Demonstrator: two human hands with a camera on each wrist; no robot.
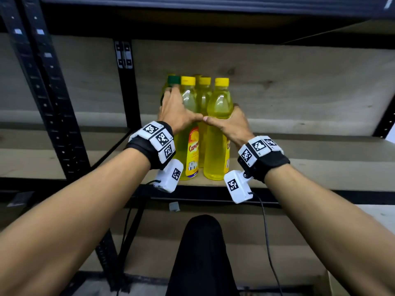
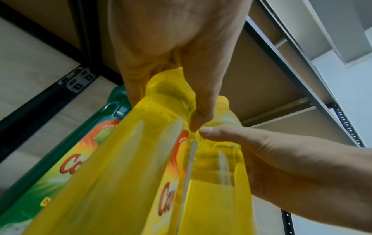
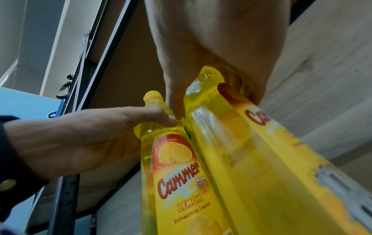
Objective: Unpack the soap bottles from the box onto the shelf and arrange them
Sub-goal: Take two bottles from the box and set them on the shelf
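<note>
A: Yellow plastic is filling both wrist views. The left hand (image 1: pixel 177 113) is wrapping the shoulder of the front-left yellow lemon dish-soap bottle (image 1: pixel 190 133), thumb across its front and fingers curled behind it; the right hand (image 1: pixel 229 122) is clasping the front-right yellow bottle (image 1: pixel 217 133) the same way.

B: And the thumbs?

A: They are meeting tip to tip in the gap between the two held bottles. Both bottles are standing upright on the pale wooden shelf board (image 1: pixel 299 167), near its front edge.

B: What is sitting beyond the fingers?

A: More yellow-capped bottles (image 1: pixel 204 86) are crowding directly behind the grips. A dark green-capped bottle (image 1: pixel 173 80) is standing just past the left fingertips, its green label (image 2: pixel 50 174) lying alongside the held one. I am not seeing the box.

B: So what might go wrong?

A: Both hands are holding high, so I am judging that a shove at the shoulders could tip a bottle rather than slide it. Pushing back could topple the rear row, and pulling forward could send a base off the edge below the wrists.
</note>
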